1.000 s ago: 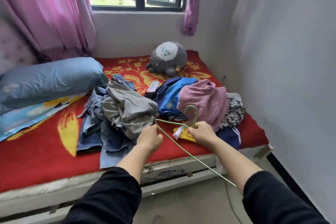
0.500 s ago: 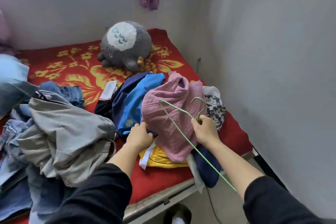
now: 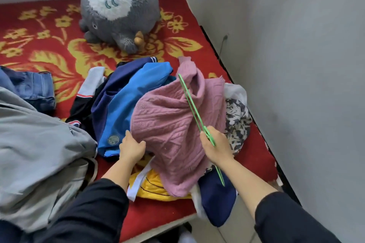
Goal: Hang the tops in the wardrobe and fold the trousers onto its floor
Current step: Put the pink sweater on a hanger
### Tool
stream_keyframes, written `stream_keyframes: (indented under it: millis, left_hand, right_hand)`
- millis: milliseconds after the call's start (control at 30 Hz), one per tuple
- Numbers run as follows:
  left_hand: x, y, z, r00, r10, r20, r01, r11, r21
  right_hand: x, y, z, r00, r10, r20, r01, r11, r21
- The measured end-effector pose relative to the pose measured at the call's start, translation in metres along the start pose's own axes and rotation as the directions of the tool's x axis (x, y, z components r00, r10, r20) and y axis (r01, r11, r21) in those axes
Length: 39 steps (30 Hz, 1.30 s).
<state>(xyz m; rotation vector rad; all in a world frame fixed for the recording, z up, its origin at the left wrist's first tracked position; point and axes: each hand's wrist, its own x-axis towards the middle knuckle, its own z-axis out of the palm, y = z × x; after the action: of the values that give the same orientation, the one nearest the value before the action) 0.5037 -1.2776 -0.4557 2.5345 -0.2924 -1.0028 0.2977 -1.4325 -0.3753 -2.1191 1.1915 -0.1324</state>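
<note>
While the left hand (image 3: 132,148) reaches forward and grips the edge of the one pink sweater (image 3: 169,124) heaped near the bed's (image 3: 59,45) right front corner, the right hand (image 3: 216,148) clasps one green hanger (image 3: 190,102) slanting over it.

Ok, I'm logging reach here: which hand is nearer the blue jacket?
Left. The left hand grips the pink sweater's edge right beside the blue jacket; the right hand, holding the green hanger, is across the sweater.

No words or numbers can be read. The round badge (image 3: 113,139) on the blue top (image 3: 126,104) is too blurry.
</note>
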Motion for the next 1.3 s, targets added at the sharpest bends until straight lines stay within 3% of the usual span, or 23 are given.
stream_keyframes:
  millis: [200, 400, 467, 633, 700, 767, 833, 967, 1100, 1300]
  left_hand:
    - [0.027, -0.002, -0.001, 0.996, -0.038, 0.075, 0.047, 0.990, -0.132]
    - [0.006, 0.040, -0.036, 0.950, 0.082, 0.301, 0.016, 0.951, -0.310]
    - [-0.007, 0.065, -0.056, 0.941, 0.141, 0.309, -0.017, 0.928, -0.372]
    - [-0.060, 0.117, -0.082, 0.905, 0.201, 0.375, 0.037, 0.840, -0.541]
    - [-0.082, 0.138, -0.088, 0.903, 0.194, 0.383, 0.098, 0.776, -0.623]
    - [-0.101, 0.163, -0.094, 0.903, 0.200, 0.380, 0.161, 0.662, -0.732]
    - [-0.123, 0.188, -0.102, 0.904, 0.226, 0.362, 0.187, 0.554, -0.812]
    - [-0.155, 0.226, -0.119, 0.902, 0.283, 0.325, 0.221, 0.343, -0.913]
    - [-0.195, 0.258, -0.157, 0.873, 0.425, 0.240, 0.240, 0.056, -0.969]
    - [-0.251, 0.289, -0.226, 0.844, 0.535, 0.033, 0.084, -0.072, -0.994]
  right_hand:
    - [0.001, 0.002, 0.008, 0.991, -0.079, 0.107, 0.082, 0.996, -0.019]
    - [-0.002, -0.019, 0.004, 0.989, 0.074, 0.126, -0.084, 0.993, 0.083]
    - [-0.004, -0.028, -0.003, 0.984, 0.111, 0.139, -0.130, 0.983, 0.133]
    - [-0.026, -0.056, -0.030, 0.909, 0.109, 0.403, -0.283, 0.869, 0.405]
    - [-0.038, -0.067, -0.036, 0.900, 0.043, 0.434, -0.249, 0.867, 0.431]
    - [-0.044, -0.078, -0.039, 0.948, -0.006, 0.320, -0.146, 0.882, 0.449]
    - [-0.052, -0.086, -0.045, 0.995, 0.018, 0.099, -0.065, 0.866, 0.495]
    - [-0.050, -0.111, -0.066, 0.979, 0.071, -0.191, 0.033, 0.869, 0.494]
    - [-0.051, -0.149, -0.095, 0.963, 0.028, -0.266, 0.105, 0.874, 0.474]
    - [-0.041, -0.215, -0.131, 0.918, -0.045, -0.393, 0.278, 0.781, 0.560]
